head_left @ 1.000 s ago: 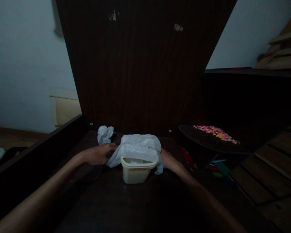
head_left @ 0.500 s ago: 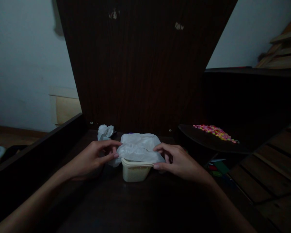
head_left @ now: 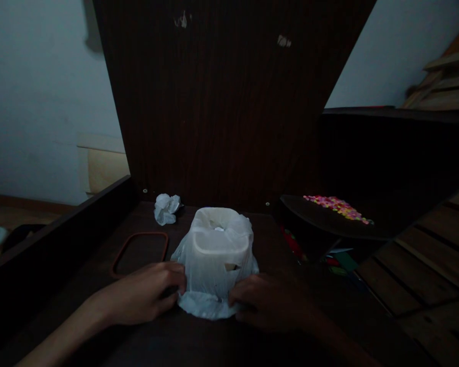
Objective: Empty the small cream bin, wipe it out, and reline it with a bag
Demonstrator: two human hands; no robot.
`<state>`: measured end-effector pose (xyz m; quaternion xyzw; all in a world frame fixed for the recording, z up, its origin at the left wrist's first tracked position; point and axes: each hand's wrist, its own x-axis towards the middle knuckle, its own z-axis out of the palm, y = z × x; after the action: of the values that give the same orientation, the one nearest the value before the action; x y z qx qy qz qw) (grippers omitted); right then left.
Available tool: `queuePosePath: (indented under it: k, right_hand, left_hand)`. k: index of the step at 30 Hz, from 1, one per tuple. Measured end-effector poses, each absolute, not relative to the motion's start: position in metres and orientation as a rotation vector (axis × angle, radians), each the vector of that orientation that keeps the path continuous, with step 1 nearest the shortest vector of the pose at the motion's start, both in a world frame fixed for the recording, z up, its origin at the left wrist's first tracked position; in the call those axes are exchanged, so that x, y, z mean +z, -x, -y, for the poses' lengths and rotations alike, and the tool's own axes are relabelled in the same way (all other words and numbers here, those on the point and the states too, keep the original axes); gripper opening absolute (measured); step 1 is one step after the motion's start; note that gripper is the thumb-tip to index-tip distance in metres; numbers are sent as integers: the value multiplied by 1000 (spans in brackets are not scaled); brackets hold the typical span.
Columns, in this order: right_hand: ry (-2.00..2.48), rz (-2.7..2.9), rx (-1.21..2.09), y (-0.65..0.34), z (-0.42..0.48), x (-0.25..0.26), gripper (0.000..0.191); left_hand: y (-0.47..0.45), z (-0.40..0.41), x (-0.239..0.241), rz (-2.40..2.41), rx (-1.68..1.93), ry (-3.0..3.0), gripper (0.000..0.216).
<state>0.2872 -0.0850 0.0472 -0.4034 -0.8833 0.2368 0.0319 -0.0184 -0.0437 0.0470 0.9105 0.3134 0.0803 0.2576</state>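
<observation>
one left hand (head_left: 149,293) and one right hand (head_left: 265,300) pinch a thin plastic bag (head_left: 204,275) draped over a tub (head_left: 220,251). a rectangular ring (head_left: 149,233) lies nearby.

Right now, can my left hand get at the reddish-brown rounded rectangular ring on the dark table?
Probably yes: your left hand is close beside the ring and nothing visible lies between them, though its fingers seem busy at the thin white plastic bag.

Has plastic film (head_left: 210,278) over tub (head_left: 233,266) toward the back edge of the worktop (head_left: 183,341), frame (head_left: 145,233) left of both, wad (head_left: 167,209) near the back-left corner.
</observation>
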Motion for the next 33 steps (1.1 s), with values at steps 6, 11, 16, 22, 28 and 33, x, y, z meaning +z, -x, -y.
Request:
queuePosePath:
  k: [6,11,16,22,28,33]
  right_hand:
    - [1157,2543,727,-310,66,61,10]
    - [1241,2192,463,-315,59,83,33]
    - [1027,2223,-61,-302,57,54,28]
    - [937,2164,-431,-307,68,25,29]
    - [1013,2169,-357,-298,72,6,25]
    - [1158,2351,-140,-300,68,-7,26]
  left_hand:
    - [20,39,50,-992,341,-2523,17]
    - [14,37,73,-966,965,-2603,36]
    - [-1,36,57,-746,1281,-2758,32]
    - [-2,46,36,-554,1496,-2795,39]
    - [-4,50,24,-650,1434,-2774,31]
    - [-1,45,20,-693,1262,-2717,23]
